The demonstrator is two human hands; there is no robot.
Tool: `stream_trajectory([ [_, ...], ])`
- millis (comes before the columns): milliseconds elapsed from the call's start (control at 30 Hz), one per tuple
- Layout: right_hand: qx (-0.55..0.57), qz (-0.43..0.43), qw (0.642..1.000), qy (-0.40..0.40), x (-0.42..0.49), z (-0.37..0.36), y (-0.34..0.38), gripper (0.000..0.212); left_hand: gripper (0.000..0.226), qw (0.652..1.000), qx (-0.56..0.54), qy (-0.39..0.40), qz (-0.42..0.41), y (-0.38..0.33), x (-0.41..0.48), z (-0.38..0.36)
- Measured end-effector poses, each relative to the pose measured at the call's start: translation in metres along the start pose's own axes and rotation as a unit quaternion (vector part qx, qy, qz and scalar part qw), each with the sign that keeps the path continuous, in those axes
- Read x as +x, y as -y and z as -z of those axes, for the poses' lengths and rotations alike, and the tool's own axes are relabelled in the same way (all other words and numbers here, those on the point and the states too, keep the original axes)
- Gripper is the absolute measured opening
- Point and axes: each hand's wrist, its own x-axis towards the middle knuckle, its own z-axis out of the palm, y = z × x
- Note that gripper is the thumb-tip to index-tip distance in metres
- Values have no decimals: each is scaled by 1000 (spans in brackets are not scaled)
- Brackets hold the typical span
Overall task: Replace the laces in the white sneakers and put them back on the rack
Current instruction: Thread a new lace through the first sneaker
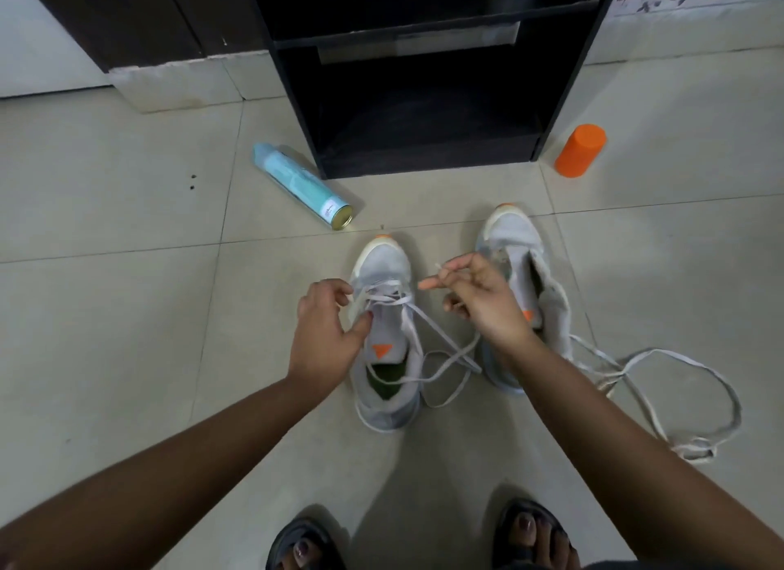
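The right hand [479, 298] is lifted up between the two shoes. Its thumb and one finger pinch the tip of the flat white lace [424, 327], and the other fingers are curled. The left hand [326, 327] grips the side of the first white mesh sneaker [384, 268] by the lace holes, with the thumb on the tongue. This sneaker sits on the pale tiled floor [127, 272] and is laced only part way. The second white mesh sneaker [509, 230] stands just beside it, with a loose white lace [695, 448] lying tangled next to it. The black wooden rack [560, 103] is behind both.

I think the small tip could slip out of the pinch. The slack lace crosses over itself, so a pull may make a knot. It could also get mixed up with the loose lace nearby, or go into the wrong hole.
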Motion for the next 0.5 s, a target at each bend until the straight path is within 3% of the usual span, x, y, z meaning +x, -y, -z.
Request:
stream_trajectory([
  [100,-88,50,995,8,0,-21,-16,9,28,986,-28,72,146,6,7,-1],
  [233,-213,99,971,47,8,-37,-31,9,7,969,-127,86,195,11,5,-2],
  [300,-348,148,925,35,9,-44,-37,10,13,953,-190,78,223,11,5,-1],
  [367,-490,202,847,-21,10,-50,-44,9,18,931,-246,78,257,8,6,1],
  [400,-521,214,825,-44,11,-53,-47,8,18,925,-260,78,266,7,7,1],
  [500,-537,222,810,-82,13,-60,-55,9,17,918,-280,81,270,7,7,0],
])
